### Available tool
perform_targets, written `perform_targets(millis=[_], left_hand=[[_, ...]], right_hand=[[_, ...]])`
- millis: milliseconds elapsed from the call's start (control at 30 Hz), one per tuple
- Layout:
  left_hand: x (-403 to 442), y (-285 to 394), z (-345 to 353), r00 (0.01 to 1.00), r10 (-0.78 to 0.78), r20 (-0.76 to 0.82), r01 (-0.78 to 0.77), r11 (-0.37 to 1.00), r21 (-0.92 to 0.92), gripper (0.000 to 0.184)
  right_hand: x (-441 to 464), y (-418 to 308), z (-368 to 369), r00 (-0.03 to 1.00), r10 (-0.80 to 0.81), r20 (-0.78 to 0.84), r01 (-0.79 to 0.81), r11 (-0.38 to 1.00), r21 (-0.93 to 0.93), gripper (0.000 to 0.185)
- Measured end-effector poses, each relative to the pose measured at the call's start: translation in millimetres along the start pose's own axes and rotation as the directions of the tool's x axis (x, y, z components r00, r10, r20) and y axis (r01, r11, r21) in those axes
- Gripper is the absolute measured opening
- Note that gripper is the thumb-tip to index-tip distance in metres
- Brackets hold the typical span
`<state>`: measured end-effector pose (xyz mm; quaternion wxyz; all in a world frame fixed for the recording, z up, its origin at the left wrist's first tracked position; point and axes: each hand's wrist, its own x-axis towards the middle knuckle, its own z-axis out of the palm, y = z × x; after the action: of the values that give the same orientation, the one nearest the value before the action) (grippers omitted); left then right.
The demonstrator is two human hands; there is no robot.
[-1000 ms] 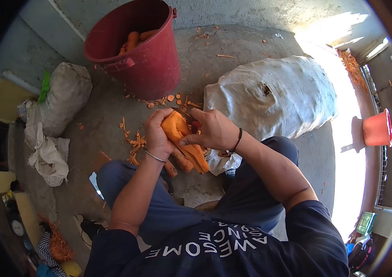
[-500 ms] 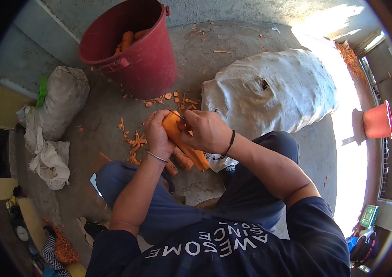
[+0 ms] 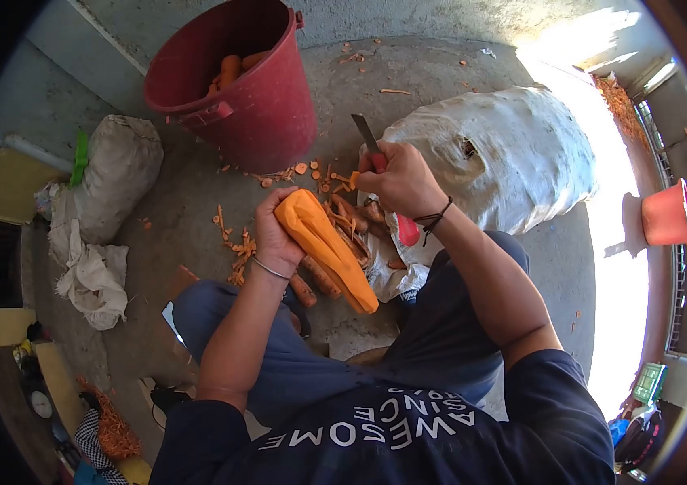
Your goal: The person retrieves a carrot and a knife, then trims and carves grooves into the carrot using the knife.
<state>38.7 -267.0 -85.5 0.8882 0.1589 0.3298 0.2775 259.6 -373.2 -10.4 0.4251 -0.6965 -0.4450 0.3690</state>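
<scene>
My left hand [image 3: 276, 236] is closed round the upper end of a big peeled carrot [image 3: 329, 255], which slants down toward my knees. Up and to the right, apart from the carrot, my right hand [image 3: 408, 179] grips a knife [image 3: 368, 137] by its red handle, blade pointing up. Beside my right fingers is a small orange carrot piece [image 3: 350, 182]; whether they touch it I cannot tell. Unpeeled carrots [image 3: 321, 276] lie on the floor below the peeled one, partly hidden by it. More carrots [image 3: 353, 217] lie at the mouth of a white sack [image 3: 493, 158].
A red bucket [image 3: 283, 105] holding carrots [image 3: 231, 71] stands against the wall. Peelings and cut ends [image 3: 242, 250] litter the floor. Another filled sack [image 3: 121, 179] is at the left. A red object [image 3: 407, 230] shows under my right wrist. A smaller red bucket [image 3: 667, 212] is far right.
My right hand has moved up and away from the carrot, carrying the knife, whose blade now shows fully. My left hand still holds the carrot, with more of it uncovered.
</scene>
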Motion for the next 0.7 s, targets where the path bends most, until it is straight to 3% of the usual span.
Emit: perform_targets(millis=[133,200,233,300,333,400,500,633,700], left_hand=[[10,-2,-8,1.0,-0.024,-0.01,0.024,0.999,-0.027,0.02],[11,-3,-10,0.999,-0.035,0.027,0.037,0.997,-0.066,0.023],[12,-3,-11,0.999,-0.034,0.026,0.036,0.997,-0.067,0.023],[14,-2,-13,0.999,-0.045,0.025,0.047,0.995,-0.086,0.025],[14,-1,-13,0.999,-0.044,0.026,0.046,0.995,-0.087,0.025],[13,2,-12,0.999,-0.002,0.037,0.006,0.995,-0.098,0.028],[9,7,-10,0.998,0.029,0.051,-0.025,0.997,-0.077,0.03],[6,9,-9,0.996,-0.013,0.085,0.017,0.998,-0.053,0.031],[10,7,-15,0.997,0.001,0.079,0.013,0.985,-0.173,0.037]], right_hand=[[4,17,14,0.992,-0.106,0.06,0.111,0.99,-0.081,0.026],[-3,8,18,0.972,0.092,0.218,-0.075,0.994,-0.084,0.034],[-4,9,21,0.971,0.091,0.219,-0.074,0.994,-0.085,0.034],[-6,8,24,0.933,0.001,0.36,0.009,1.0,-0.025,0.05],[-8,5,24,0.933,0.0,0.361,0.01,1.0,-0.026,0.05],[-13,-5,24,0.874,0.085,0.478,-0.064,0.996,-0.059,0.071],[-14,-4,27,0.853,0.074,0.517,-0.075,0.997,-0.019,0.084],[-14,-2,33,0.86,0.08,0.504,-0.096,0.995,0.005,0.082],[-16,-2,35,0.893,0.08,0.443,-0.163,0.975,0.151,0.075]])
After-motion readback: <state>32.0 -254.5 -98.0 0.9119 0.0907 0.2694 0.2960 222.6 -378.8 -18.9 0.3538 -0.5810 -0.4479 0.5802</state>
